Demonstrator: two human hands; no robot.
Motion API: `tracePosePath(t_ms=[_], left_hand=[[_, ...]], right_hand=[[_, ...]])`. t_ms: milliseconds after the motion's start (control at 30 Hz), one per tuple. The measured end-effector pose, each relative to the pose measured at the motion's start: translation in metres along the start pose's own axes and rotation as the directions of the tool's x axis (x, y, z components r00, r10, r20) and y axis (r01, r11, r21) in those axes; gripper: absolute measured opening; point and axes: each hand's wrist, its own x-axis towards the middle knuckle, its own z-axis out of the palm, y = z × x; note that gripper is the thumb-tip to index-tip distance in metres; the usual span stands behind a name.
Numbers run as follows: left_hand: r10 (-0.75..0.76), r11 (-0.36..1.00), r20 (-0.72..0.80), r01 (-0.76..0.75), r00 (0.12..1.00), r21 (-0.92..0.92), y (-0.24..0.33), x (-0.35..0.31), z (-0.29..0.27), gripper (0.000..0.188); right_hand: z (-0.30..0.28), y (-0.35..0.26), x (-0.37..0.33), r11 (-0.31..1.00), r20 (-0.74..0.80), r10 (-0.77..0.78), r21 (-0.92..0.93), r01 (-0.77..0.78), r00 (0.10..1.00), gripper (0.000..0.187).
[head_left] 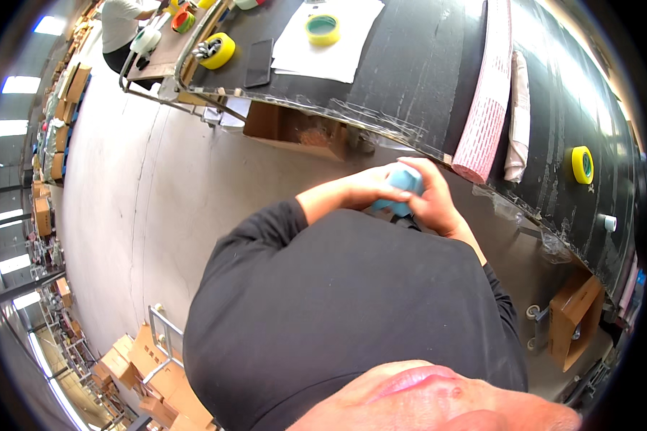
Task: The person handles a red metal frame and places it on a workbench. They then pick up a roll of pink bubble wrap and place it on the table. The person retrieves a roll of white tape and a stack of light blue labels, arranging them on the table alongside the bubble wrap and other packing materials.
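In front of my body, close to the table's near edge, my two hands meet around a light blue thing [405,179]. Its surface looks smooth and folded, but its kind cannot be made out. From the left, my left hand [372,185] closes on it with the thumb laid across its lower side. My right hand [436,200] wraps it from the other side, fingers curled over the top. Parts of the thing are hidden by the fingers. Both hands are apart from the tabletop.
The long black table [410,79] carries a pink-and-white patterned roll [486,100], a pale narrower roll [517,122], yellow tape rolls [582,165], white sheets [359,43] and a phone [259,63]. Cardboard boxes [291,133] stand below. Another person [121,29] is at the far left.
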Motion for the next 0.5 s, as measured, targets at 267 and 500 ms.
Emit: tracePosePath(t_ms=[267, 500], left_hand=[[-0.387, 0.922, -0.519, 0.304, 0.762, -0.24, -0.099, -0.054, -0.215, 0.036], [-0.336, 0.853, -0.938, -0.394, 0.087, -0.342, -0.095, -0.008, -0.361, 0.073]], right_hand=[[0.027, -0.024, 0.047, 0.972, 0.253, 0.189, -0.183, -0.145, 0.949, 0.059], [0.019, 0.007, 0.143, 0.974, 0.224, 0.202, -0.151, -0.171, 0.953, 0.057]])
